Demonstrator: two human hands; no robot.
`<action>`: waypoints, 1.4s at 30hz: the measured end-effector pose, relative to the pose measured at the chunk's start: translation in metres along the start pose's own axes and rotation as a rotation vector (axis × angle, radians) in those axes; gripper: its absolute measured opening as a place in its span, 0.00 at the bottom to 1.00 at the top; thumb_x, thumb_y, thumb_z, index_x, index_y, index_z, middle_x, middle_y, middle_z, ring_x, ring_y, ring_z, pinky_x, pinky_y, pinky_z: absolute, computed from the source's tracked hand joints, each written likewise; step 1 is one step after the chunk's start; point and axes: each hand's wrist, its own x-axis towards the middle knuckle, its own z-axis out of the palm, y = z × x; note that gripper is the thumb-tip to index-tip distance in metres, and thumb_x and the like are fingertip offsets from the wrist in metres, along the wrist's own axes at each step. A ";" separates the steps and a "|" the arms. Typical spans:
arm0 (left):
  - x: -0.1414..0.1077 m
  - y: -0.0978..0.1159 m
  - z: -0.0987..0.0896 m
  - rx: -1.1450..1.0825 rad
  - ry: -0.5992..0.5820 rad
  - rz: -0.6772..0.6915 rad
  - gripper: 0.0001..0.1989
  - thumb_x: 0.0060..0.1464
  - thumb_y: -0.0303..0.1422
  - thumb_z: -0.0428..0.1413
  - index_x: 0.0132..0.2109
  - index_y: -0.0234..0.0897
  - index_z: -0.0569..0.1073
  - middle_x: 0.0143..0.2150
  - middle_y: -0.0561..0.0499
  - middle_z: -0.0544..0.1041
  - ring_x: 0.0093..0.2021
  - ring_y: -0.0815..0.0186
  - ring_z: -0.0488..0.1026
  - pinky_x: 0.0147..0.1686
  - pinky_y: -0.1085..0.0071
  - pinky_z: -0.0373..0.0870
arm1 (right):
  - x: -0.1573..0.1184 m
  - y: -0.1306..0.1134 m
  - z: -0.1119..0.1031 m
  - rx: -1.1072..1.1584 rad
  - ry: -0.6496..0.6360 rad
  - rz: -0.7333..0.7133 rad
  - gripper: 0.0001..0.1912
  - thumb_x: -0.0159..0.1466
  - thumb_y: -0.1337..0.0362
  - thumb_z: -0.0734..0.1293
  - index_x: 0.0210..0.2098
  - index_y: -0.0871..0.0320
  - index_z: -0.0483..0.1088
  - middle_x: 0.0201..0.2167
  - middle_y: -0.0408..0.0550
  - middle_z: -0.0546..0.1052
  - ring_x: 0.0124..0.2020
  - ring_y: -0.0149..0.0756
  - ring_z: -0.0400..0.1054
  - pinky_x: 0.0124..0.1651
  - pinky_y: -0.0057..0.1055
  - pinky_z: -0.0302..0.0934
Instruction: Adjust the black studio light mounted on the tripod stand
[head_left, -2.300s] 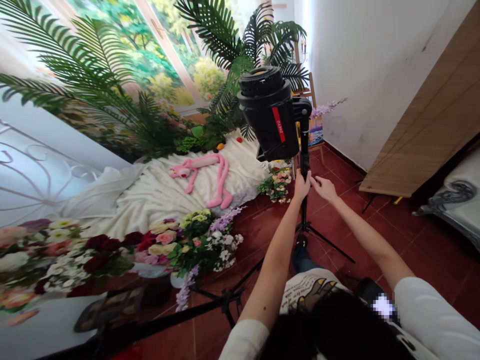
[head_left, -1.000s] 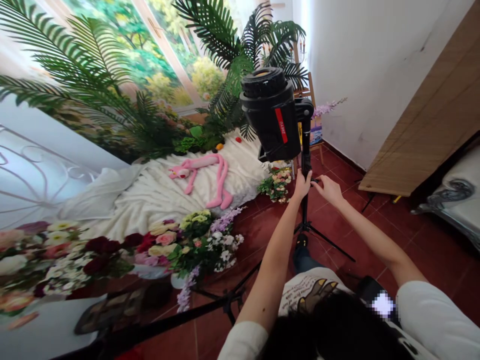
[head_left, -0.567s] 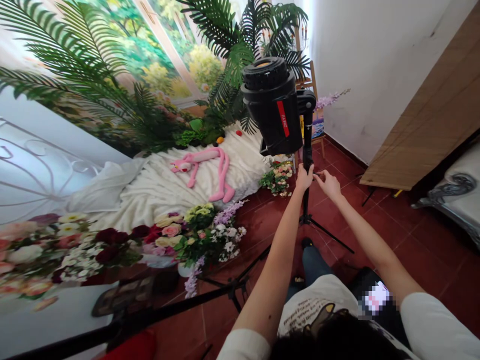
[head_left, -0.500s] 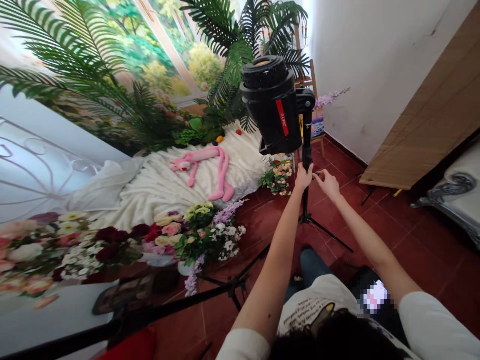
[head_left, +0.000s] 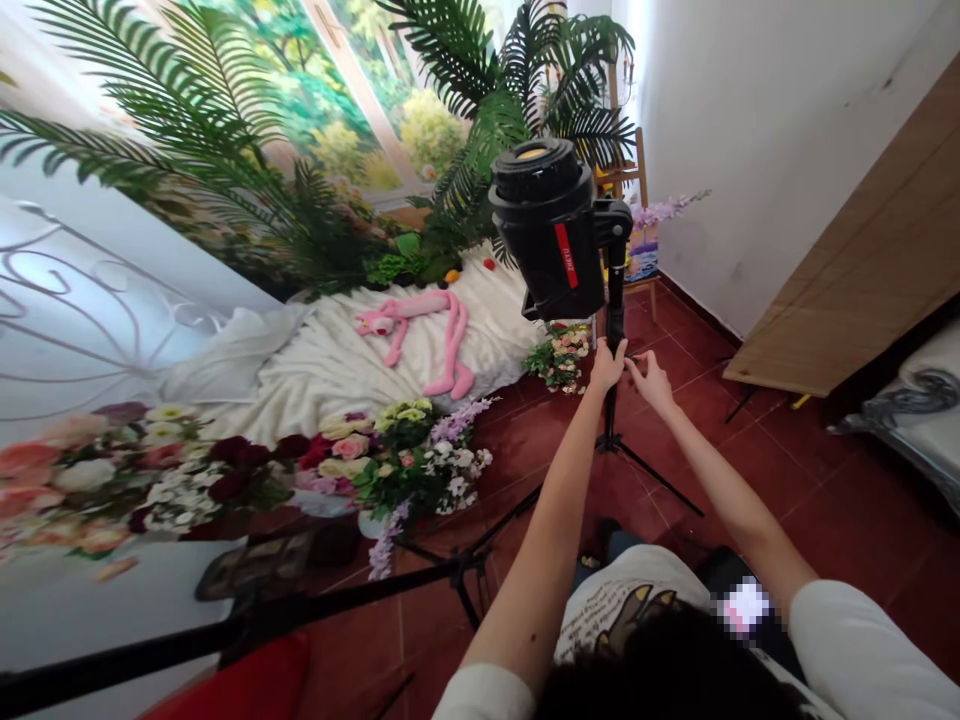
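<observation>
- The ZHEYU studio light [head_left: 546, 240] sits at the top of the black light stand [head_left: 616, 290], joined to it by a side bracket [head_left: 613, 222].
- Its long axis is near upright in view, leaning slightly left at the top; the ringed round end faces the view's top, the other end down and slightly right.
- The stand's pole runs nearly vertically in view to spread legs on the red tiled floor [head_left: 757, 470].
- The left hand [head_left: 609, 367] is closed around the pole below the light.
- The right hand [head_left: 651, 385] has thumb and fingers bent close together beside the pole; whether they pinch the small dark part there cannot be told.
- The pink plush toy [head_left: 420, 308] lies on the white fluffy blanket [head_left: 300, 370], left of the light in view.
</observation>
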 end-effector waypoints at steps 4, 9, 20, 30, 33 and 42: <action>-0.002 -0.001 0.001 -0.017 0.015 0.013 0.20 0.64 0.41 0.54 0.58 0.35 0.63 0.60 0.36 0.72 0.63 0.58 0.70 0.64 0.62 0.61 | -0.002 -0.002 0.004 -0.033 0.000 0.019 0.25 0.71 0.41 0.54 0.52 0.54 0.64 0.40 0.54 0.82 0.41 0.48 0.77 0.43 0.37 0.66; -0.008 0.000 0.001 -0.069 0.040 0.011 0.19 0.64 0.40 0.53 0.57 0.35 0.63 0.57 0.39 0.74 0.61 0.60 0.71 0.62 0.62 0.64 | -0.001 -0.003 0.005 -0.130 -0.020 0.002 0.24 0.73 0.44 0.53 0.55 0.56 0.62 0.44 0.58 0.81 0.44 0.51 0.77 0.43 0.38 0.65; -0.019 0.003 -0.001 -0.109 0.043 0.065 0.19 0.65 0.40 0.52 0.58 0.36 0.65 0.56 0.43 0.75 0.58 0.63 0.73 0.62 0.65 0.65 | 0.006 -0.001 0.008 -0.213 -0.037 -0.055 0.31 0.73 0.42 0.47 0.54 0.61 0.62 0.39 0.61 0.81 0.39 0.48 0.77 0.40 0.34 0.64; -0.014 -0.005 -0.006 -0.063 0.002 0.037 0.20 0.64 0.43 0.54 0.58 0.37 0.66 0.54 0.44 0.76 0.56 0.61 0.75 0.61 0.61 0.66 | 0.006 -0.002 0.020 -0.279 0.040 -0.004 0.36 0.73 0.42 0.41 0.55 0.65 0.63 0.37 0.64 0.80 0.36 0.49 0.77 0.37 0.33 0.62; -0.013 -0.004 -0.008 -0.030 -0.022 0.013 0.20 0.64 0.44 0.54 0.58 0.38 0.67 0.55 0.44 0.77 0.56 0.60 0.75 0.62 0.61 0.66 | 0.007 -0.004 0.022 -0.248 0.065 0.026 0.37 0.73 0.42 0.41 0.54 0.64 0.66 0.36 0.64 0.80 0.36 0.49 0.77 0.38 0.35 0.63; -0.017 -0.001 -0.009 0.011 -0.005 0.000 0.22 0.63 0.45 0.54 0.58 0.39 0.68 0.56 0.42 0.77 0.59 0.58 0.74 0.64 0.59 0.63 | 0.023 0.000 0.019 -0.071 0.050 0.078 0.44 0.71 0.38 0.39 0.42 0.59 0.77 0.36 0.64 0.81 0.41 0.52 0.77 0.45 0.41 0.66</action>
